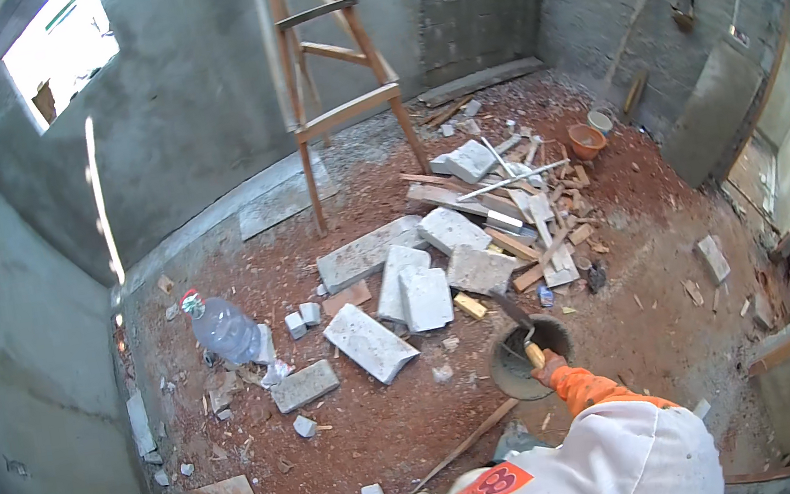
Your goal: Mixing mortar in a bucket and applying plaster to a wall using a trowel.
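My right hand (550, 368), at the end of an orange sleeve, is closed round the yellow handle of a trowel (513, 310). The trowel sits over a round grey bucket (510, 384) on the dirt floor, its blade pointing away past the far rim. Grey wet-looking material coats the inside of the bucket. A wooden stick (470, 442) lies on the ground just left of the bucket. My left hand does not show in the frame.
Several pale blocks (371, 342) and a heap of wood scraps (542, 216) lie ahead. A clear plastic bottle (225, 329) stands to the left. Farther off are a wooden trestle (348, 110) and an orange bucket (587, 141). Grey walls (182, 95) surround the floor.
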A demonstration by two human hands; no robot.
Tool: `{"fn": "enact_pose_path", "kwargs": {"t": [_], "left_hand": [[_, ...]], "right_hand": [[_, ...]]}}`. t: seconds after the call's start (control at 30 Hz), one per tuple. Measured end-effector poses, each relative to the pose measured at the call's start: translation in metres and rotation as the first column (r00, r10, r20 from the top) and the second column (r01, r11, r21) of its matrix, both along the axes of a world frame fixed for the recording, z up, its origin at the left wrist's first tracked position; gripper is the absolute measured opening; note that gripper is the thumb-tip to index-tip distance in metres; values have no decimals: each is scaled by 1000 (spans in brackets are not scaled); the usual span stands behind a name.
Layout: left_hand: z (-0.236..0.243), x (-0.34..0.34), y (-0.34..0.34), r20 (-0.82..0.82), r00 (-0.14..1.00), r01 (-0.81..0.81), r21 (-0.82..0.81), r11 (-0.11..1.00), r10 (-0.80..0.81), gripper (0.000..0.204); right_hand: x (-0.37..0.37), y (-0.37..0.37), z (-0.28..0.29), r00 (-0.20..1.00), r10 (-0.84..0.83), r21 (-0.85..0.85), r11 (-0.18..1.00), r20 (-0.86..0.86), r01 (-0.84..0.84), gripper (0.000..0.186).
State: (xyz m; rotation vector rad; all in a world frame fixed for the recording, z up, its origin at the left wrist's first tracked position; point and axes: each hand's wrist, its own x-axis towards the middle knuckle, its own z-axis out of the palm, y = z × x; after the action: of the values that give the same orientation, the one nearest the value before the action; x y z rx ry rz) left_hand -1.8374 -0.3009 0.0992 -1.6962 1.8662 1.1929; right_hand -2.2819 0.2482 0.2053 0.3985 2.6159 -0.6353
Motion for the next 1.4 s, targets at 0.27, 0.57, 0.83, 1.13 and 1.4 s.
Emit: {"fn": "enact_pose_path", "kwargs": {"t": [0.27, 0.57, 0.83, 1.13, 1.4], "left_hand": [[90, -82, 81, 65, 884, 466, -97, 879, -462, 19], [26, -320, 226, 79, 805, -579, 324, 748, 589, 24], [8, -588, 429, 139, 931, -362, 456, 813, 337, 20], [2, -806, 652, 170, 965, -250, 346, 904, 202, 26], [21, -981, 829, 149, 979, -186, 371, 910, 139, 33]], "right_hand": [[30, 281, 13, 849, -527, -16, 850, -33, 527, 56], [136, 500, 3, 558, -802, 4, 571, -215, 821, 47], [251, 609, 4, 407, -863, 24, 420, -298, 907, 40], [177, 620, 34, 42, -993, -89, 32, 106, 996, 35], [74, 739, 21, -176, -960, -179, -216, 216, 960, 26]]}}
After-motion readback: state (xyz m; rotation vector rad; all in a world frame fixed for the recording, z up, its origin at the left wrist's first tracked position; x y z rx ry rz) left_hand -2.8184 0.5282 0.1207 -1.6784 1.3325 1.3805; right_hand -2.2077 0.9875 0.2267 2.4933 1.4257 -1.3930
